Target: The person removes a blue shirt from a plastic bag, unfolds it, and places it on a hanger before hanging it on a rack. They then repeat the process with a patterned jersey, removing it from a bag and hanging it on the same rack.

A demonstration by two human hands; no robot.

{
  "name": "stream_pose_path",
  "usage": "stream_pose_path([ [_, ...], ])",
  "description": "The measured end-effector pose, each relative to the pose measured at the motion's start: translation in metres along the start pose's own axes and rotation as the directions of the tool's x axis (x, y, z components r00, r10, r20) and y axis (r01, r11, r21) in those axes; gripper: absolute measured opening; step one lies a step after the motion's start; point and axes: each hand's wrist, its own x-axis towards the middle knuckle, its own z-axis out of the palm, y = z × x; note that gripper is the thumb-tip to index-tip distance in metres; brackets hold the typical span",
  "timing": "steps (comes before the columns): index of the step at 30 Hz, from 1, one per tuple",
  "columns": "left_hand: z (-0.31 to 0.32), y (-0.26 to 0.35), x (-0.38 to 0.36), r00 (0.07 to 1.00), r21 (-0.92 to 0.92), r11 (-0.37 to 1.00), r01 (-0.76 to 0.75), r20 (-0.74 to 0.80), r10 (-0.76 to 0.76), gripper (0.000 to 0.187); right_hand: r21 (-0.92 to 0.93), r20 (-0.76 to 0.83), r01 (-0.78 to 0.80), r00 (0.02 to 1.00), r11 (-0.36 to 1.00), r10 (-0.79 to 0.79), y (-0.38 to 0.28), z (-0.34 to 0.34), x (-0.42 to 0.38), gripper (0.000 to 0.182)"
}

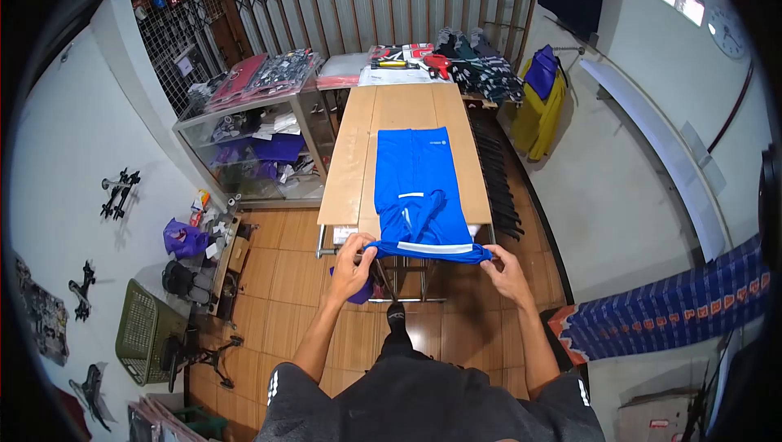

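Observation:
A blue garment (415, 169) with white strips lies lengthwise on the wooden table (346, 173), a small white logo near its far right corner. Its near end hangs just past the table's front edge, and a white band runs across it. My left hand (352, 267) pinches the left corner of that end between thumb and fingers. At the opposite corner, my right hand (507, 272) grips the fabric in the same way. Between both hands the edge is stretched fairly straight. A bunched fold of the garment lies on top, just beyond the band.
Beyond the garment are papers, a red tape dispenser (437, 65) and a pile of dark patterned clothing (489, 75). A glass display case (261, 145) stands left of the table. A green basket (147, 332) is on the left, and a blue patterned cloth (668, 312) hangs at right.

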Motion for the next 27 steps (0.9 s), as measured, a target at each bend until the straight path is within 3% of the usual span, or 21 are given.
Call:
stream_pose_path([
  [1,0.0,0.03,-0.008,0.995,-0.11,0.99,0.092,-0.02,-0.095,0.013,0.049,0.085,-0.115,0.99,0.992,0.11,-0.016,-0.011,-0.012,0.023],
  [4,-0.014,0.074,-0.017,0.995,-0.047,0.994,-0.097,-0.026,0.096,0.013,0.158,0.161,-0.083,0.985,0.984,0.057,-0.055,-0.034,-0.04,0.018],
  [6,-0.021,0.114,-0.019,0.983,-0.079,0.98,-0.182,-0.04,0.179,0.014,0.214,0.13,-0.001,0.991,0.977,-0.027,-0.078,-0.048,-0.053,0.014],
  [8,-0.03,0.145,-0.02,0.981,-0.149,0.97,-0.195,-0.051,0.189,0.014,0.366,0.06,0.105,0.989,0.925,-0.136,-0.099,-0.056,-0.057,0.016],
  [9,-0.034,0.157,-0.021,0.98,-0.18,0.964,-0.197,-0.058,0.19,0.014,0.358,0.047,0.16,0.981,0.92,-0.189,-0.103,-0.065,-0.057,0.017],
  [12,-0.045,0.191,-0.017,0.981,-0.192,0.963,-0.191,-0.071,0.18,0.025,0.676,0.034,0.129,0.978,0.726,-0.205,-0.128,-0.075,-0.053,0.02],
  [13,-0.05,0.197,-0.016,0.982,-0.153,0.971,-0.183,-0.067,0.175,0.028,0.722,0.009,0.173,0.966,0.669,-0.26,-0.159,-0.075,-0.051,0.021],
  [15,-0.054,0.217,-0.011,0.981,-0.247,0.95,-0.193,-0.05,0.186,0.033,0.769,-0.029,0.206,0.957,0.605,-0.289,-0.185,-0.077,-0.044,0.025],
  [19,-0.062,0.232,0.003,0.98,-0.394,0.897,-0.199,-0.052,0.194,0.036,0.739,-0.068,0.311,0.917,0.598,-0.393,-0.206,-0.083,-0.023,0.016],
  [23,-0.074,0.24,0.01,0.972,-0.37,0.9,-0.233,-0.065,0.225,0.037,0.642,-0.086,0.384,0.896,0.664,-0.435,-0.211,-0.087,-0.016,0.013],
  [27,-0.098,0.245,0.012,0.964,-0.007,0.965,-0.264,-0.047,0.263,0.038,0.404,-0.099,0.478,0.871,0.78,-0.482,-0.214,-0.102,-0.016,0.027],
])
